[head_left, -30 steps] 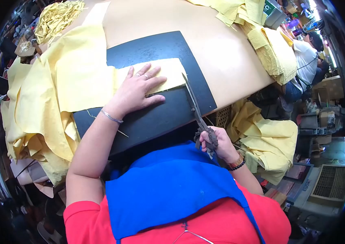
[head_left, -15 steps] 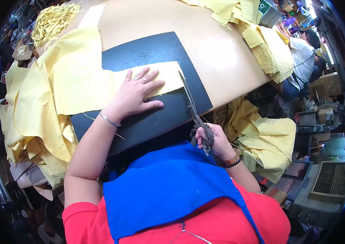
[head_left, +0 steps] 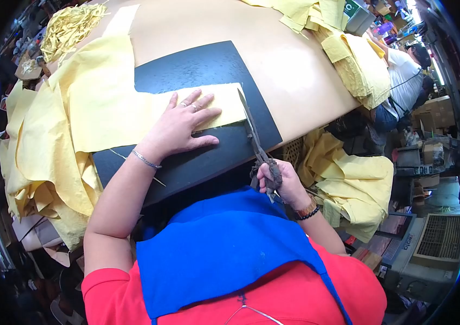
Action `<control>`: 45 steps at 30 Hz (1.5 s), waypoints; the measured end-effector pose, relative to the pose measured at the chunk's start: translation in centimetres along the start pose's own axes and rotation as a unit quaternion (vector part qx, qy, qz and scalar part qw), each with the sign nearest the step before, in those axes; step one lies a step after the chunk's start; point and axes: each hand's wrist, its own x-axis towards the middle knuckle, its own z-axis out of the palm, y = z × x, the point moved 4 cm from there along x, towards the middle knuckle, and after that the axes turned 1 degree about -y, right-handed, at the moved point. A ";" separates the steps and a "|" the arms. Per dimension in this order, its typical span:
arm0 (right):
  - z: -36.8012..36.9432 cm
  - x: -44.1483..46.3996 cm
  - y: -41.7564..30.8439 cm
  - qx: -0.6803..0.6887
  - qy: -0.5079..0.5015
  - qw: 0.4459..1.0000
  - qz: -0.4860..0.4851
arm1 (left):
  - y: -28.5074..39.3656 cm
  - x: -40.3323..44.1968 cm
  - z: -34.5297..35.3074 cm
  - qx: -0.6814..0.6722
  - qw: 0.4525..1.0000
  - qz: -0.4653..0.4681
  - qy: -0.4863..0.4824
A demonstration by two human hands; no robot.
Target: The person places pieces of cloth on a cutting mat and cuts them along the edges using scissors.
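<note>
Left hand: the left hand (head_left: 191, 119) lies palm down, fingers spread, on the pale yellow cloth (head_left: 102, 100), gripping nothing.
Right hand: the right hand (head_left: 286, 185) is closed around the wrapped handles of the long dark metal scissors (head_left: 253, 130).
Scissors: center of the frame, blades along the cloth's right end; how far they stand open is unclear.
Cloth: upper left to center, partly over the flat black board (head_left: 197, 62) on the tan surface (head_left: 295, 76).
Upper left corner: a heap of yellow strips (head_left: 70, 30).
</note>
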 end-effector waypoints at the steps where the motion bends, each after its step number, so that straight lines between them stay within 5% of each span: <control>1: -0.1 -0.2 0.2 -0.003 -0.007 1.000 -0.001 | 0.0 0.0 0.0 0.002 1.000 -0.001 0.002; 35: 0.0 1.3 1.0 0.019 0.027 0.999 -0.033 | 0.7 0.0 0.0 0.002 1.000 0.021 -0.007; 41: -0.4 1.5 2.1 0.171 0.057 0.982 -0.059 | 0.7 -0.2 -0.4 -0.021 0.999 0.014 0.021; 45: -1.3 1.5 2.6 0.201 0.072 0.975 -0.069 | -3.0 -2.1 -3.2 0.028 0.975 -0.200 0.096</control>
